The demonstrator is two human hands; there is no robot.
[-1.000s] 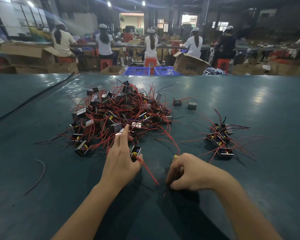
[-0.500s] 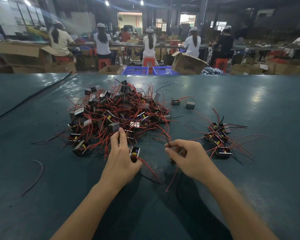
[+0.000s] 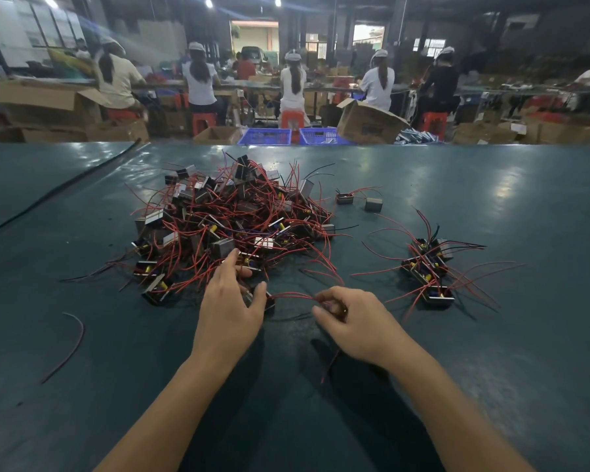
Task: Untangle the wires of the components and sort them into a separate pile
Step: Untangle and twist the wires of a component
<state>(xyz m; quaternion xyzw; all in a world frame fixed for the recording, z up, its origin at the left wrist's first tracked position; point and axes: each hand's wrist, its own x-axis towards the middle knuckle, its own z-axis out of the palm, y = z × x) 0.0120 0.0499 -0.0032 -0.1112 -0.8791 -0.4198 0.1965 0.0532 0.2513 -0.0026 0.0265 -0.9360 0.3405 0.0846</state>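
Over the teal worktop [image 3: 491,369], the left hand [image 3: 229,308] is gripping a component [image 3: 269,302], probably bracing it, while the right hand [image 3: 358,321] is pinching its red wire [image 3: 293,294].

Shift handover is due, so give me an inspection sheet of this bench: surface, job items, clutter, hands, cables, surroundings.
Surface: dark green table, glossy, with lamp glare.
Job's things: large tangled pile centre-left; smaller sorted pile at right, apart from it; one component held just in front of the tangled pile.
Clutter: two stray components behind the gap between piles; loose wire lying at left.
Hands: left hand grips the component; right hand pinches its red wire.
Cables: black cable across the table's far left.
Surroundings: blue crates, cardboard boxes, seated workers at benches behind.
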